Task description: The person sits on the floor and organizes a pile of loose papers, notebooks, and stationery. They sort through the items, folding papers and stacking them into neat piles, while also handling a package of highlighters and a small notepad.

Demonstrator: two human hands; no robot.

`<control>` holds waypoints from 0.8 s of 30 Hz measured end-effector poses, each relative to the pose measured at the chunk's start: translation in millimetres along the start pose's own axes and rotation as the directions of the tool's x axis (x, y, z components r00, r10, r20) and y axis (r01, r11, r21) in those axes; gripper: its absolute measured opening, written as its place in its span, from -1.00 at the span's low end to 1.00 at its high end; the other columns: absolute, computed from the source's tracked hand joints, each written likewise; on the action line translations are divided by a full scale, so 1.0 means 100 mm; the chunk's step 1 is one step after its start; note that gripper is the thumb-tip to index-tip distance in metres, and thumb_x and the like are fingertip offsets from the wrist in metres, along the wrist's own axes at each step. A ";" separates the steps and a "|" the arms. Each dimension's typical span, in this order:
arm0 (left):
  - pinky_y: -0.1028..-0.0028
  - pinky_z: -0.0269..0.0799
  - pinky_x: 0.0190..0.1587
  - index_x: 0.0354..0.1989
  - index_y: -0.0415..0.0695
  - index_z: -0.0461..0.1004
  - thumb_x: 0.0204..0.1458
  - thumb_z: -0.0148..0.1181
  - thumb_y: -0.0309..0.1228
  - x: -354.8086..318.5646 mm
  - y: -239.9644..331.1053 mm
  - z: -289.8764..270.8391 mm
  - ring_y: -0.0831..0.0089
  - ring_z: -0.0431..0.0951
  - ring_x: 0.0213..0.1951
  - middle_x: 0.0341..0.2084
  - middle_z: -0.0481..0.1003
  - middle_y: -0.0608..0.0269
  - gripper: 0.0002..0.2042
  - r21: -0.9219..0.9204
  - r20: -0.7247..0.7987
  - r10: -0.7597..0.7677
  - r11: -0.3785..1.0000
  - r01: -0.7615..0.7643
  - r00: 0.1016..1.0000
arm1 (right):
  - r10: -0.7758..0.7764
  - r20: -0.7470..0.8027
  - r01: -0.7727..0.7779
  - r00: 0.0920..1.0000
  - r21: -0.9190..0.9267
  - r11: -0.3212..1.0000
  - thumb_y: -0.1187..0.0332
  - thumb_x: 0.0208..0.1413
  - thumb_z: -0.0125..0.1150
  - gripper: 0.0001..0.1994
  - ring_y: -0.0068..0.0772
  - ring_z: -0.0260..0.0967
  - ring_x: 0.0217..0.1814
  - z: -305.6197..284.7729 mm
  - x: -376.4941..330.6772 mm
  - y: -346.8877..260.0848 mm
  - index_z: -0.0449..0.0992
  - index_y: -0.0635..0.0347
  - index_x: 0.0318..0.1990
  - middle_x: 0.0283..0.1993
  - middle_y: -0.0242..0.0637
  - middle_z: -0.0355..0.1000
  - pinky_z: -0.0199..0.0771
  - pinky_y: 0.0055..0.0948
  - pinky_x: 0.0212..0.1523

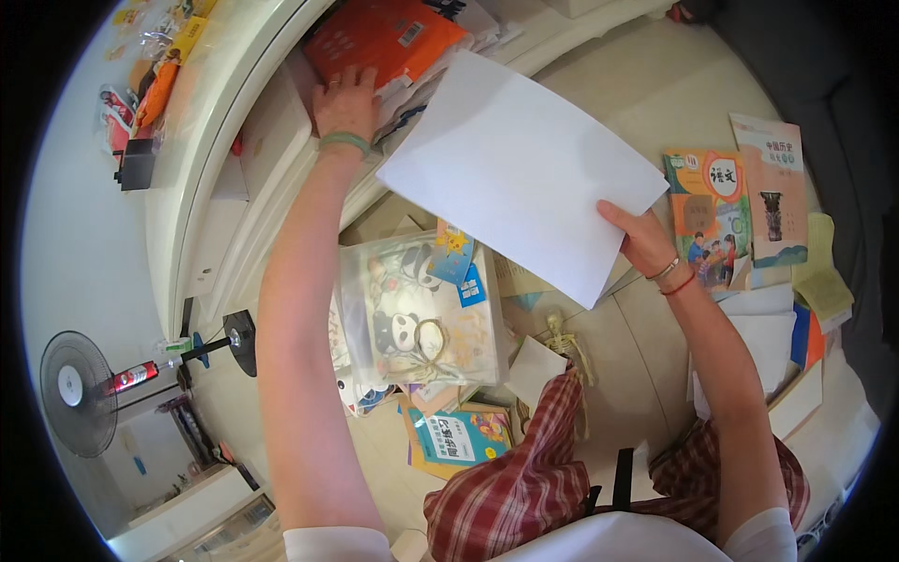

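Note:
My left hand (pixel 346 106) rests on an orange package (pixel 379 45) in an open white drawer (pixel 552 54), its fingers spread on the package's near edge. Between my arms, large white sheets of paper (pixel 524 173) tilt over the drawer's front edge. My right hand (pixel 644 245) grips them at the lower right corner, thumb on top and the other fingers hidden beneath. Below the paper stands a translucent panda-printed container (pixel 412 314), with a blue-and-yellow card (pixel 454 251) on it.
At right lie an orange illustrated textbook (pixel 702 215), a pink-covered book (pixel 775 187) and loose papers (pixel 763 342), beside a dark sofa (pixel 796 66). A small skeleton model (pixel 562 337) and a teal workbook (pixel 459 436) are near my plaid-covered legs. A fan (pixel 80 389) stands at left.

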State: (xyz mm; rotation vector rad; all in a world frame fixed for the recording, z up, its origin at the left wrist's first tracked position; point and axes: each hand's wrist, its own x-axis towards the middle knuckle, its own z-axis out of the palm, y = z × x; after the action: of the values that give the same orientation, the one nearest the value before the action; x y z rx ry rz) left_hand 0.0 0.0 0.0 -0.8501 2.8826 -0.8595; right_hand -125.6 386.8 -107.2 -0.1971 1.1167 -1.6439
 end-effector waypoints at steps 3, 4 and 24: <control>0.11 0.41 -0.19 -0.23 -0.01 0.44 0.04 0.06 -0.18 0.09 -0.06 0.11 0.11 0.56 -0.27 -0.33 0.54 0.08 -0.78 -0.102 -0.074 -0.076 0.992 0.068 0.994 | 0.040 0.053 -0.039 0.998 -0.024 0.999 0.29 0.08 0.20 -0.49 -0.47 0.40 -0.02 -0.04 0.11 -0.15 0.21 0.18 0.17 0.02 -0.33 0.36 0.52 -0.42 -0.15; 0.10 0.42 -0.21 -0.25 -0.02 0.43 0.04 0.06 -0.16 0.14 -0.04 0.06 0.06 0.55 -0.28 -0.37 0.54 0.04 -0.77 -0.201 -0.069 -0.146 0.971 0.130 0.987 | 0.069 0.062 -0.069 0.996 -0.001 0.998 0.31 0.08 0.20 -0.50 -0.47 0.38 0.01 -0.02 0.13 -0.14 0.22 0.19 0.17 0.03 -0.33 0.36 0.48 -0.42 -0.07; 0.20 0.44 -0.11 -0.08 0.06 0.43 -0.01 0.07 -0.36 0.17 -0.27 -0.10 0.14 0.52 -0.14 -0.25 0.55 0.16 -0.72 -0.322 0.129 -0.114 0.935 0.151 0.985 | 0.049 -0.229 0.011 0.972 0.252 0.968 0.37 0.13 0.15 -0.58 -0.40 0.36 0.05 0.84 0.61 0.10 0.25 0.24 0.13 0.06 -0.32 0.35 0.45 -0.37 0.00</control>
State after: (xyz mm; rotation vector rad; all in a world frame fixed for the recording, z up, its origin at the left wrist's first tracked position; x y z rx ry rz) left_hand -2.6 -22.8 24.4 -1.0900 2.9427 -0.3194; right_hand -90.9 289.6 -92.4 0.1762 1.0655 -1.8070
